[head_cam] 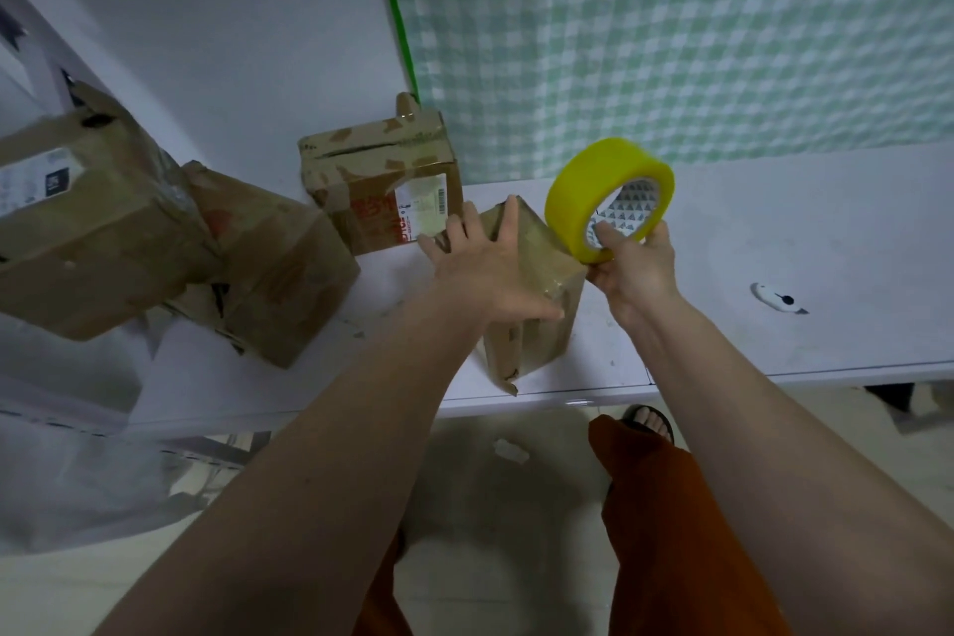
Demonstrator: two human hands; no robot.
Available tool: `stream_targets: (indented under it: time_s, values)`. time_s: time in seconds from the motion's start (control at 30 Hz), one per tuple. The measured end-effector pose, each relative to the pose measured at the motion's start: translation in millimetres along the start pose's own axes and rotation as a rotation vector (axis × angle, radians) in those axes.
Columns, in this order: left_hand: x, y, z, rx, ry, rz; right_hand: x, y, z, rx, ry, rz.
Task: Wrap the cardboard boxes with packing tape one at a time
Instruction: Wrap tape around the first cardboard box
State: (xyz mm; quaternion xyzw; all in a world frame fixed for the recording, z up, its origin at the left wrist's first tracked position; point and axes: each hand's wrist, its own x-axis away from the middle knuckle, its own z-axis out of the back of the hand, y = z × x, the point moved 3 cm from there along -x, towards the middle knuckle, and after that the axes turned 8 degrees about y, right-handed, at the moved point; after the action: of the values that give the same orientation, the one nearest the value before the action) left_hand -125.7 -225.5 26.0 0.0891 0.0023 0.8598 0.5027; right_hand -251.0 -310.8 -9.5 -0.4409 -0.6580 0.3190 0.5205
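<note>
A small cardboard box [537, 325] stands on the white table [774, 243] near its front edge, with shiny tape over its top corner. My left hand [485, 263] lies flat on the box's top, fingers straight and spread. My right hand [632, 266] grips a yellow roll of packing tape [583, 201] just right of the box, thumb through the core. The roll's lower edge meets the box's upper right corner.
Three more worn cardboard boxes sit on the table: one with a label [382, 186] behind the small box, another [279, 263] to the left, a large one [88, 227] at far left. A small white cutter [774, 297] lies at right. Checked cloth hangs behind.
</note>
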Motion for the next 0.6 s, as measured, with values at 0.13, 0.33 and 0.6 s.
stream_targets:
  time_s: [0.13,0.33,0.6]
  values:
    - [2,-6,-11,0.073,0.133,-0.022,-8,-8,5,0.06,0.033,0.06]
    - [7,-10,-12,0.194,0.241,-0.049,-19,15,14,0.06,0.164,-0.052]
    - [19,-13,-7,0.622,0.457,-0.107,-12,-17,8,-0.016,0.043,0.108]
